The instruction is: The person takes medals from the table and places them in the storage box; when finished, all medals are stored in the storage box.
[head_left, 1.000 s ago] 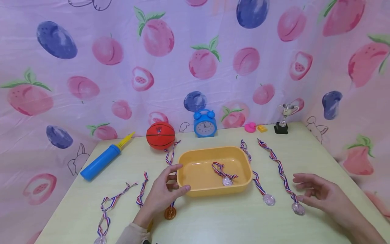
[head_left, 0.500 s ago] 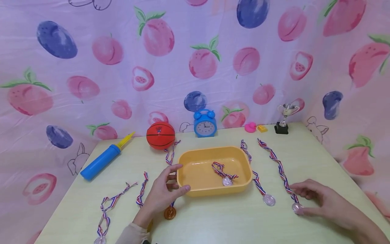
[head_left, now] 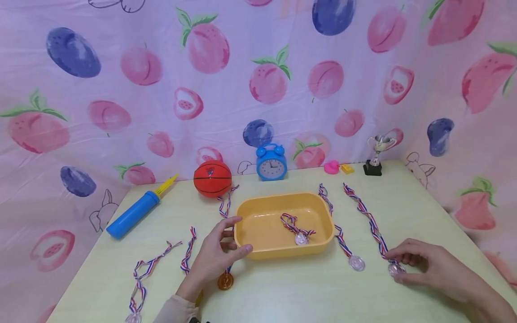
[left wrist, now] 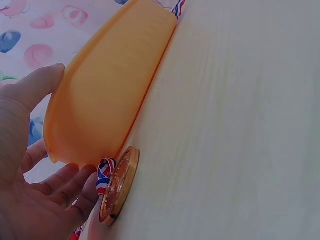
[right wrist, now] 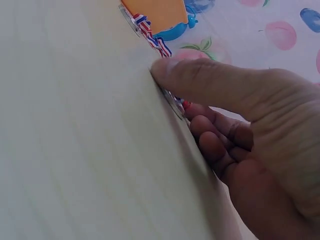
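Head: hands [head_left: 216, 251] [head_left: 434, 269] touch tray [head_left: 282, 254] rim, medal [head_left: 396, 269] edge.

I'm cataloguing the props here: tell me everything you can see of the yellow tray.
The yellow tray is a shallow, open-topped rectangle with rounded corners, smooth, glossy, plastic-looking walls and a plain rim. It sits upright on the table, its long sides running roughly left to right. A silver-coloured ribboned medal lies inside, right of centre. The person's left hand holds its left end, thumb at the nearer corner. Its underside is hidden.
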`<action>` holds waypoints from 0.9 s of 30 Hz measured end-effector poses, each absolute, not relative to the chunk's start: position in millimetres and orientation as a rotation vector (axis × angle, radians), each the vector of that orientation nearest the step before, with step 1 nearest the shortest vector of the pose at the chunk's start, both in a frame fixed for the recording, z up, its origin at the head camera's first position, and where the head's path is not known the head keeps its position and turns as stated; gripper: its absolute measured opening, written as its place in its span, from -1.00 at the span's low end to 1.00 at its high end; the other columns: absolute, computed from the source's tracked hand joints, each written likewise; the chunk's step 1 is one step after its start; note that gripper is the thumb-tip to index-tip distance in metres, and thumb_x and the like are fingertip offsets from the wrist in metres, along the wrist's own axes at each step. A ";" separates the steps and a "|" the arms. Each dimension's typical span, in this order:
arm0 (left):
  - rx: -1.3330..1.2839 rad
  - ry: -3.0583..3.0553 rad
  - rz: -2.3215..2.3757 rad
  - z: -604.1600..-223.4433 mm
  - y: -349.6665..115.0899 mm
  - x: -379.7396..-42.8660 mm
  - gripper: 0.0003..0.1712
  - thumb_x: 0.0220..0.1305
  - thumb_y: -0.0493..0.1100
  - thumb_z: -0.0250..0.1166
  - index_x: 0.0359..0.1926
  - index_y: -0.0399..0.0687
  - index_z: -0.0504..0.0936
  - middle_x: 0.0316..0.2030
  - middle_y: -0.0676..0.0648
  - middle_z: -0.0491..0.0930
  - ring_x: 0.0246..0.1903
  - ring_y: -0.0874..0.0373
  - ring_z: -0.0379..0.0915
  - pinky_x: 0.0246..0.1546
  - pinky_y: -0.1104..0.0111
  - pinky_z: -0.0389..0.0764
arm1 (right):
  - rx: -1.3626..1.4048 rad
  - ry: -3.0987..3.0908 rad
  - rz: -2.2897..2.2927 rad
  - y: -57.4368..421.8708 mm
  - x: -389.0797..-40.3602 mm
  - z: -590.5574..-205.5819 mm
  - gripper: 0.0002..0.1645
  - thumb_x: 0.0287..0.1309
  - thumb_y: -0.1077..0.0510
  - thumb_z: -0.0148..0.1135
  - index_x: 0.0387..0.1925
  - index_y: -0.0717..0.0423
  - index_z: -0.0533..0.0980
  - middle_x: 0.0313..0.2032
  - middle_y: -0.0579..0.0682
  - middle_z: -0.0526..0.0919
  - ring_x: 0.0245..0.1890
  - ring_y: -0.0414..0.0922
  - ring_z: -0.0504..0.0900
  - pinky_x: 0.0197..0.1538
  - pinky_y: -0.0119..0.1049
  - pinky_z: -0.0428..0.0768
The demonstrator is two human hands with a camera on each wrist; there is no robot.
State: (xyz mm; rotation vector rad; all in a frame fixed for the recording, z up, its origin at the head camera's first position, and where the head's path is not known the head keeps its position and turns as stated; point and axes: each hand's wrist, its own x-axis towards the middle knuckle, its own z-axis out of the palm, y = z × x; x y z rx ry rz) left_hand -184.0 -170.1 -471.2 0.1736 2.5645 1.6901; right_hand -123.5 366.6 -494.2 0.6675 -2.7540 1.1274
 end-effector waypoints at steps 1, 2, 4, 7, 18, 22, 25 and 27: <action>0.172 2.566 1.689 -471.1 -170.1 -184.3 -0.12 0.29 0.03 0.70 0.55 0.29 0.50 0.36 -0.04 0.60 0.12 -0.02 0.65 0.19 0.07 0.79 | 0.672 -2.743 1.135 366.6 -123.6 -494.8 -0.50 0.11 0.18 0.76 0.08 -0.16 0.78 -0.16 -0.23 0.71 -0.19 -0.25 0.60 -0.12 -0.55 0.54; 0.172 2.567 1.686 -470.9 -170.1 -184.4 -0.11 0.29 0.03 0.70 0.55 0.29 0.50 0.36 -0.04 0.60 0.11 -0.02 0.65 0.19 0.07 0.79 | 0.669 -2.734 1.144 366.2 -123.4 -495.4 -0.50 0.11 0.20 0.76 0.07 -0.15 0.78 -0.16 -0.22 0.72 -0.19 -0.24 0.61 -0.12 -0.54 0.55; 0.175 2.569 1.682 -470.4 -170.2 -183.8 -0.11 0.28 0.03 0.70 0.56 0.28 0.50 0.36 -0.05 0.60 0.11 -0.01 0.65 0.19 0.07 0.79 | 0.655 -2.725 1.153 365.3 -123.1 -496.5 -0.49 0.09 0.23 0.76 0.08 -0.14 0.78 -0.17 -0.20 0.71 -0.20 -0.23 0.61 -0.12 -0.53 0.56; 0.172 2.571 1.680 -470.0 -170.3 -183.3 -0.11 0.28 0.03 0.70 0.56 0.28 0.50 0.36 -0.05 0.60 0.10 -0.01 0.65 0.18 0.08 0.79 | 0.596 -2.745 1.119 364.9 -123.4 -496.0 -0.46 0.05 0.19 0.80 0.08 -0.14 0.79 -0.17 -0.20 0.64 -0.21 -0.24 0.58 -0.17 -0.50 0.55; 0.169 2.574 1.686 -470.4 -169.9 -183.0 -0.10 0.28 0.02 0.71 0.56 0.29 0.50 0.35 -0.04 0.60 0.09 -0.01 0.64 0.18 0.10 0.79 | 0.573 -2.817 0.983 363.5 -125.5 -487.1 -0.54 0.01 0.09 0.83 -0.06 -0.21 0.78 -0.34 -0.31 0.56 -0.33 -0.28 0.48 -0.36 -0.39 0.42; 0.168 2.582 1.678 -469.7 -169.5 -182.5 -0.10 0.28 0.02 0.71 0.56 0.28 0.50 0.35 -0.05 0.60 0.09 0.00 0.64 0.17 0.11 0.79 | 0.561 -2.847 0.990 362.3 -125.2 -487.6 -0.55 0.02 0.11 0.82 -0.08 -0.18 0.74 -0.35 -0.30 0.53 -0.33 -0.28 0.45 -0.34 -0.40 0.40; 0.162 2.581 1.676 -469.1 -169.3 -182.4 -0.10 0.28 0.02 0.71 0.56 0.29 0.50 0.34 -0.05 0.60 0.08 -0.01 0.64 0.16 0.12 0.79 | 0.582 -2.848 0.997 362.7 -125.5 -488.0 -0.55 0.05 0.13 0.81 -0.08 -0.16 0.71 -0.35 -0.29 0.52 -0.33 -0.27 0.44 -0.35 -0.39 0.38; 0.161 2.582 1.676 -468.8 -169.1 -182.0 -0.11 0.28 0.01 0.71 0.56 0.29 0.50 0.34 -0.05 0.60 0.08 0.00 0.64 0.16 0.12 0.79 | 0.610 -2.834 1.010 362.9 -126.2 -488.7 -0.55 0.06 0.16 0.80 -0.09 -0.16 0.69 -0.35 -0.29 0.51 -0.34 -0.26 0.44 -0.36 -0.38 0.38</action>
